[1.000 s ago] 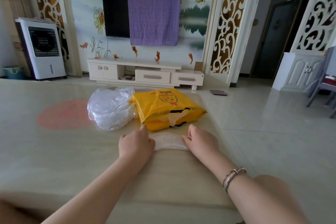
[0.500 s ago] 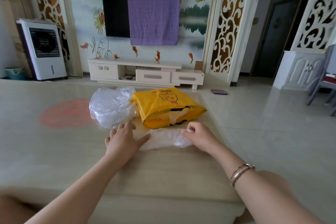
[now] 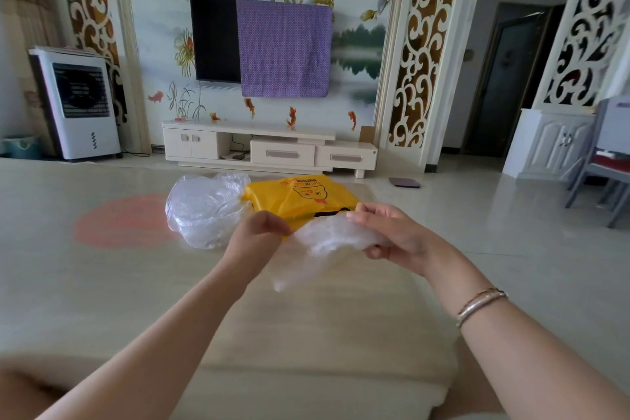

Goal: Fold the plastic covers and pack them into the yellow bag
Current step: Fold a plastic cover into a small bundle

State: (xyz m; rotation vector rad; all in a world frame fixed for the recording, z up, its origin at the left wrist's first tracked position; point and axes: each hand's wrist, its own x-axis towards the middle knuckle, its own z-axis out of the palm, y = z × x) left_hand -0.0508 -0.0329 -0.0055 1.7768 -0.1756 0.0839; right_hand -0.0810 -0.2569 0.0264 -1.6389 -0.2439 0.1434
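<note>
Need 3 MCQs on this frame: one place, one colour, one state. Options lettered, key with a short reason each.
1. Where is the pile of clear covers?
A. left of the bag
B. on the TV stand
C. inside the bag

2. Colour of the cloth over the TV?
A. green
B. purple
C. red

3. The cover in hand is:
A. flat on the table
B. held up by both hands
C. in the bag

Key: A, pile sits beside the yellow bag; B, plainly purple; B, left hand and right hand grip it above the table.

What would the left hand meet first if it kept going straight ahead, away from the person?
Probably the yellow bag, which lies just beyond the left hand. The hand holds the plastic cover above the table, so depth is uncertain.
</note>
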